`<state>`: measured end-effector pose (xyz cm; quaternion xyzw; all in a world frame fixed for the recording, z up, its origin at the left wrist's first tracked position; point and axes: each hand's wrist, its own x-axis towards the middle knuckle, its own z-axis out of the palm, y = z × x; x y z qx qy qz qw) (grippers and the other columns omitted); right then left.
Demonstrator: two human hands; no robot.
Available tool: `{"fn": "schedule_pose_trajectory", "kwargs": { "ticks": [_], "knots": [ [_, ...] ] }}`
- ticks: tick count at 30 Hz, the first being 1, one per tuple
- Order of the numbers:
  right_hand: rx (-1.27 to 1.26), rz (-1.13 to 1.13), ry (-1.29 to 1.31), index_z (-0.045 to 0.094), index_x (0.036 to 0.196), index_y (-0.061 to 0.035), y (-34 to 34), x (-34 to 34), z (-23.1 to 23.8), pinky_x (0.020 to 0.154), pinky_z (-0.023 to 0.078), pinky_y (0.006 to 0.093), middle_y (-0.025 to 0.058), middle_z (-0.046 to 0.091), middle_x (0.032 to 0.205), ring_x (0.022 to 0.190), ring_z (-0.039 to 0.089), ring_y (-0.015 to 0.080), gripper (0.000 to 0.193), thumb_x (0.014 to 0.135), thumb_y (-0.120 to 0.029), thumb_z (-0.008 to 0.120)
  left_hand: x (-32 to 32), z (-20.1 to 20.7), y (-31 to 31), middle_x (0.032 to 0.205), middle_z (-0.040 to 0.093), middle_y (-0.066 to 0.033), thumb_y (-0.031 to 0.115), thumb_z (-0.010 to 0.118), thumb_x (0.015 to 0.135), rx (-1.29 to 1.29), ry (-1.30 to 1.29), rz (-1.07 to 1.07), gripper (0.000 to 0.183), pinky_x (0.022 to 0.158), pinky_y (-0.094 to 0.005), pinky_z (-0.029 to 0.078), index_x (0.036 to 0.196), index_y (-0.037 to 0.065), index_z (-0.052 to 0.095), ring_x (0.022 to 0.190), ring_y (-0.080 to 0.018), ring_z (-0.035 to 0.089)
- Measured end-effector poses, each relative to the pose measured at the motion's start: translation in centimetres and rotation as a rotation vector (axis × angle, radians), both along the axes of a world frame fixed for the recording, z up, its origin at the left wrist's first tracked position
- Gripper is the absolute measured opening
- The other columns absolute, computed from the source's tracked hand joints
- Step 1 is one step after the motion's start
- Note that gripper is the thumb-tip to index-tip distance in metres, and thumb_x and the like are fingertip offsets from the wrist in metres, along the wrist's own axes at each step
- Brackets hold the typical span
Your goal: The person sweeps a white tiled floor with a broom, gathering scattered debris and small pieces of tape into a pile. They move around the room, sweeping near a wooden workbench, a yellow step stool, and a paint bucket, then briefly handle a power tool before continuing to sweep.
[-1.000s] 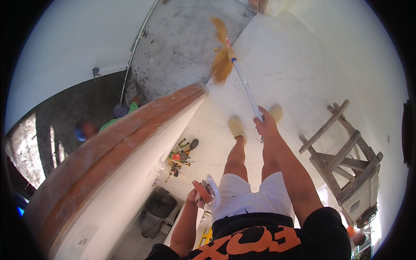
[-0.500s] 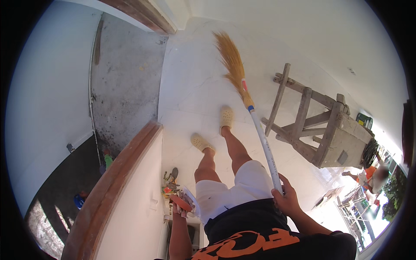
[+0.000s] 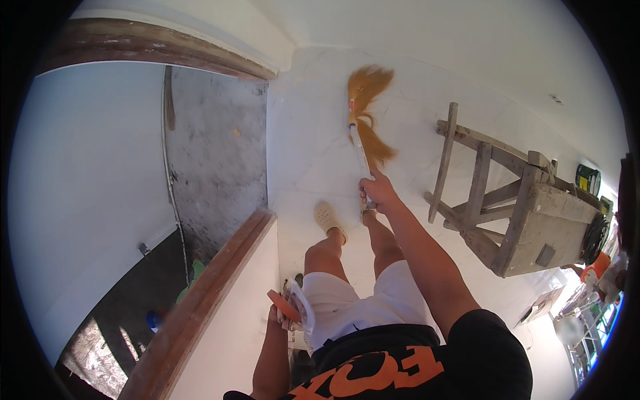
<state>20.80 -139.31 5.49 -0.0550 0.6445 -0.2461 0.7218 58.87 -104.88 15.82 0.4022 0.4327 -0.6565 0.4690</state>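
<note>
My right hand [image 3: 379,189] is wrapped round the white handle of a straw broom [image 3: 369,87], held out ahead over the floor. The broom's tan bristles show as two fanned tufts, one at the far end and one nearer my hand. Low at my left side, my left hand [image 3: 275,316] is closed on a bundle with an orange-red curved piece [image 3: 285,306] and clear-white plastic [image 3: 299,300]. The bundle's exact kind cannot be made out, and it partly hides the fingers. My feet, in beige clogs [image 3: 328,220], stand on the pale tiled floor [image 3: 313,147].
A wooden sawhorse-like stand [image 3: 497,193] is on the right, with a black coil [image 3: 593,237] at its end. A brown-topped low wall [image 3: 200,293] runs along my left. Beyond it lies rough grey concrete [image 3: 213,147]. A person [image 3: 603,273] shows at the far right.
My right hand has moved forward and left with the broom, away from my hip. The broom head has swung round and its bristles have spread. My left hand still holds the bundle.
</note>
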Motion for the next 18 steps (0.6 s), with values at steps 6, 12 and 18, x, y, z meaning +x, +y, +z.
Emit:
{"fn": "schedule_pose_trajectory", "kwargs": {
  "ticks": [6,12,18],
  "knots": [
    [-0.11,0.166,-0.105,0.042,0.147,0.0018,-7.2,-0.7,6.2,0.048,0.044,0.0275,0.0091,0.06,0.082,0.061,0.053,0.0116,0.064,0.087,-0.005,0.064,0.8,0.4,-6.7,0.122,0.068,-0.0166,0.042,0.083,0.078,-0.213,-0.151,-0.376,0.075,0.095,-0.0498,0.056,0.135,0.003,0.054,0.108,-0.0344,0.068],
    [-0.118,0.226,0.328,0.046,0.146,-0.0025,-1.1,-3.4,21.0,0.043,0.041,0.0257,0.0052,0.059,0.078,0.052,0.051,0.0088,0.061,0.087,-0.004,0.062,5.7,-2.7,-10.2,0.136,0.057,-0.0222,0.047,0.082,0.077,-0.596,0.258,-0.242,0.086,0.099,-0.0595,0.052,0.145,0.008,0.047,0.12,-0.0428,0.06],
    [-0.123,0.636,0.952,0.044,0.142,0.0079,-1.9,-0.9,15.7,0.076,0.052,0.044,0.0263,0.066,0.097,0.087,0.065,0.0374,0.062,0.087,-0.014,0.06,9.6,-3.9,-11.5,0.136,0.059,-0.0204,0.043,0.076,0.084,-0.491,0.318,-0.177,0.075,0.099,-0.0566,0.053,0.146,0.014,0.046,0.118,-0.0403,0.062]
  ]
}}
